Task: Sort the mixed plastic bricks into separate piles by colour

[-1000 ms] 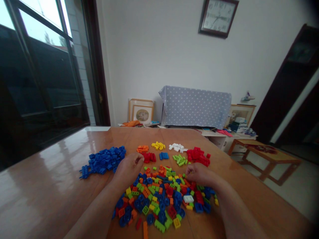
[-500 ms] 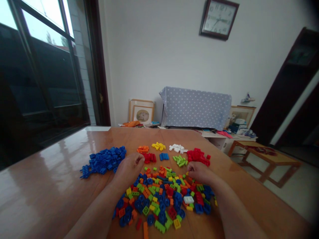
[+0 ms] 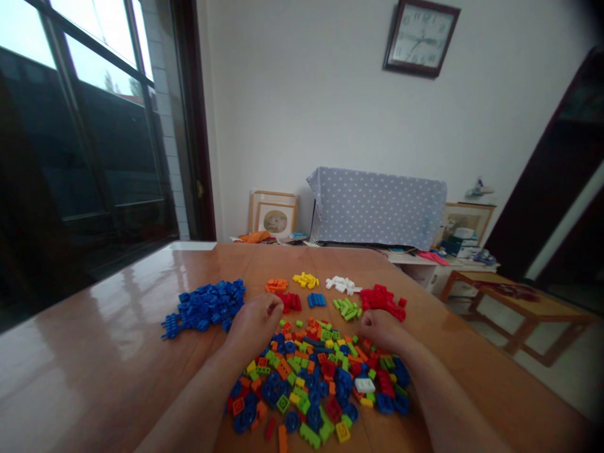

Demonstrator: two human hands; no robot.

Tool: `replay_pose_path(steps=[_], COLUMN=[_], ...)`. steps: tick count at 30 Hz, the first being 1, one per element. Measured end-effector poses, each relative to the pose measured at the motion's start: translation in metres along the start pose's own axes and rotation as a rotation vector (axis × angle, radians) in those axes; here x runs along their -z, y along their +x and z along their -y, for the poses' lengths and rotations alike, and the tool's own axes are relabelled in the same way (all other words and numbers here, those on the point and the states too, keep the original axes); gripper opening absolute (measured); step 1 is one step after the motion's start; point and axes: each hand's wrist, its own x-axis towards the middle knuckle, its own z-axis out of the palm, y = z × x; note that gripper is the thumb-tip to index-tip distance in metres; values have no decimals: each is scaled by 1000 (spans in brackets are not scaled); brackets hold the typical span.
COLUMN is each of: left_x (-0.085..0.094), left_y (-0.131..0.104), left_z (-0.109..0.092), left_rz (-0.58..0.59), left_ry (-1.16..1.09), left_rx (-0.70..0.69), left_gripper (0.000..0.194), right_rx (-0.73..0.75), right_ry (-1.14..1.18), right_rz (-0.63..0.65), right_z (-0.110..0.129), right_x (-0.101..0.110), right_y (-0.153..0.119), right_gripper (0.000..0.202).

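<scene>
My left hand (image 3: 257, 318) is held with its fingers curled together, beside the small pile of red bricks (image 3: 290, 302) and to the right of the large blue heap (image 3: 210, 305). Whatever those fingers may hold is hidden. My right hand (image 3: 380, 328) is also closed, just below the lime green bricks (image 3: 348, 309) and the red heap (image 3: 382, 301); nothing can be made out in its grip. Between my forearms lies a mixed spread of coloured toy bricks (image 3: 302, 380), with blue wheel-like pieces among them and a white brick (image 3: 364, 385) on the right.
Further back on the wooden table (image 3: 108, 340) are small piles of orange bricks (image 3: 276, 285), yellow bricks (image 3: 306, 280), white bricks (image 3: 342, 285) and blue bricks (image 3: 316, 300). Beyond the table stands a cloth-covered object (image 3: 377, 207). A low wooden stand (image 3: 514, 302) is at the right.
The whole scene has shifted slightly right in view as the camera turned. Both hands stay closed at nearly the same spots over the table, and the piles look the same.
</scene>
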Motion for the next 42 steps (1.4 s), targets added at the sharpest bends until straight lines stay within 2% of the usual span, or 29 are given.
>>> replay_pose_path(steps=[4, 8, 15, 18, 21, 25, 29, 34, 38, 42], left_x=[1, 4, 1, -1, -1, 0, -1, -3, -1, 0], left_y=[0, 0, -1, -1, -1, -2, -1, 0, 2, 3], left_z=[0, -2, 1, 3, 4, 7, 13, 21, 27, 33], left_rz=[0, 1, -17, -24, -31, -43, -47, -72, -84, -114], left_ry=[-7, -2, -19, -20, -23, -45, -70, -119, -186, -226], left_rx=[-5, -11, -13, -10, -7, -16, -21, 31, 78, 101], left_gripper=[24, 25, 23, 23, 23, 23, 22, 25, 29, 30], right_rx=[7, 13, 18, 7, 0, -3, -20, -13, 36, 49], right_ry=[34, 44, 36, 55, 114, 240, 373, 473, 400, 324], right_rz=[-12, -26, -7, -25, -69, -102, -64, -16, -41, -120], right_z=[-4, -9, -8, -6, -2, 12, 32, 56, 73, 92], right_x=[5, 10, 3, 3, 6, 10, 12, 25, 34, 29], right_y=[-1, -4, -2, 0, -1, -6, -13, -17, -6, 24], right_gripper=[22, 13, 9, 15, 11, 19, 25, 22, 20, 18])
